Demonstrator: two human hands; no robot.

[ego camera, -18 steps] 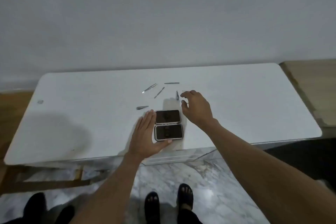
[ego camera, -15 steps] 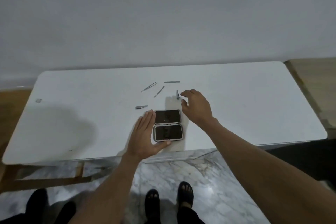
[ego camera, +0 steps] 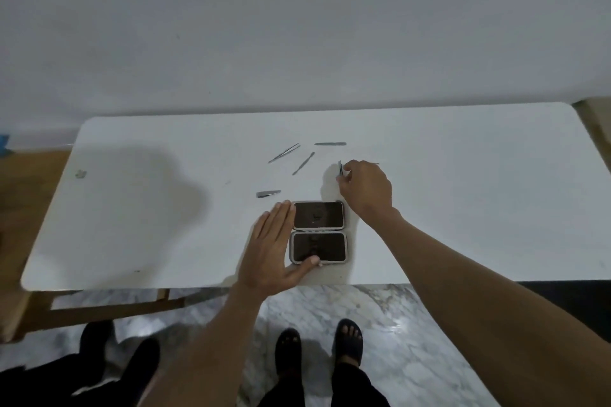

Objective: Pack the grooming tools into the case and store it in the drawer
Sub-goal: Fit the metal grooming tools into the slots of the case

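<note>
A small case lies open on the white table, its two dark halves one behind the other. My left hand lies flat beside its left side, thumb resting on the near half's front edge. My right hand sits just behind and right of the case, fingertips pinched on a thin metal tool that points up and away. Loose on the table behind the case lie tweezers, a nail file, a slim pick and a short pointed tool.
The table stands against a pale wall, its front edge close to my body. A small mark sits near the far left corner. A wooden frame shows under the table's left side. Below are marble floor and my feet.
My right hand's fingers have closed on the thin tool behind the case. My left hand stays flat beside the case. The camera has shifted slightly.
</note>
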